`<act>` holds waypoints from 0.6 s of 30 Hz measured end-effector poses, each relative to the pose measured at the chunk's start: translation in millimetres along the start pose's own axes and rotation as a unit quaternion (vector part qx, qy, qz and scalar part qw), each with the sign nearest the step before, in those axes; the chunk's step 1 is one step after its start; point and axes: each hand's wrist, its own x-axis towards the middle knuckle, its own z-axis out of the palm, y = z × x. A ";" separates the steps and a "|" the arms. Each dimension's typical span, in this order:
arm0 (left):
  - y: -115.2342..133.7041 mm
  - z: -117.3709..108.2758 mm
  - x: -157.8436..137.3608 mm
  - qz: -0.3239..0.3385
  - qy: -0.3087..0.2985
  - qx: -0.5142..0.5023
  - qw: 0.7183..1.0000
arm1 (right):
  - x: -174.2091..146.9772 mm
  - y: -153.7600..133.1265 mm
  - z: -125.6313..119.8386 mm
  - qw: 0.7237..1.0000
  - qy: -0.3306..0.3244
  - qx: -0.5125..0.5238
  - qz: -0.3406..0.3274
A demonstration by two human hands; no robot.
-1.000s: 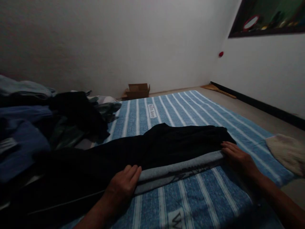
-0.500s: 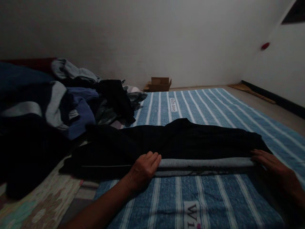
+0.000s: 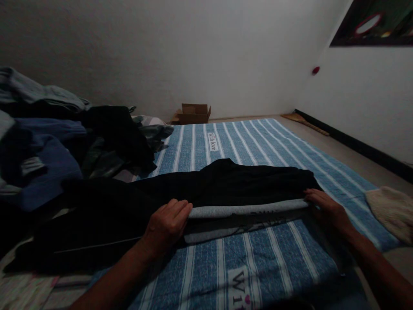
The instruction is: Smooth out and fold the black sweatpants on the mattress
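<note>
A dark garment (image 3: pixel 251 185) lies stretched sideways over a blue-and-white striped sheet (image 3: pixel 213 275). Its near edge shows a grey folded band (image 3: pixel 222 212) with dark lettering beneath. My left hand (image 3: pixel 169 221) is closed on that near edge around the middle, knuckles up. At the garment's right end, my right hand (image 3: pixel 327 211) pinches the edge, its fingertips on top of the cloth and its thumb hidden. A thin pale line runs along the dark cloth left of my left hand. Whether the garment is trousers or a top, I cannot tell.
A heap of clothes (image 3: pixel 112 133) in black, blue and grey rises on the left. Behind the sheet, an open cardboard box (image 3: pixel 193 114) stands near the wall. A cream fluffy item (image 3: pixel 392 211) lies at the right edge.
The view has turned to the right, so things appear shifted left. My right hand has lifted the near edge a little, and more of the grey underside shows. Both hands keep their hold.
</note>
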 end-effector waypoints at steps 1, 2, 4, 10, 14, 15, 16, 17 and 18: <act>-2.6 -2.2 4.2 -0.002 -0.007 0.000 1.000 | 1.9 -0.2 -0.7 1.000 0.002 0.009 0.006; -5.2 -4.7 8.7 -0.005 -0.018 -0.002 1.000 | 3.9 -0.2 -1.6 1.000 0.002 0.020 0.013; -9.6 -10.1 17.8 -0.009 -0.037 -0.009 0.999 | 7.7 0.2 -3.7 0.999 -0.001 0.038 0.024; -10.1 -19.1 23.2 0.000 -0.006 -0.001 1.000 | 12.2 1.4 -10.4 0.999 0.031 0.033 0.008; -6.2 -10.9 2.2 -0.007 -0.020 -0.028 0.999 | 4.1 -4.5 -11.5 0.999 0.042 0.025 -0.005; -7.5 -8.4 -1.3 -0.024 -0.057 -0.059 0.996 | 2.8 -5.9 -11.9 0.999 0.031 0.035 -0.001; -10.2 -6.3 -2.6 -0.052 -0.107 -0.101 0.988 | 2.8 -6.7 -12.9 0.999 0.019 0.049 0.009; -14.6 -4.5 -1.1 -0.088 -0.166 -0.152 0.970 | 4.7 -6.7 -14.6 0.997 0.005 0.066 0.025; -20.4 -3.0 2.9 -0.131 -0.226 -0.210 0.942 | 8.6 -5.9 -17.0 0.995 -0.015 0.084 0.047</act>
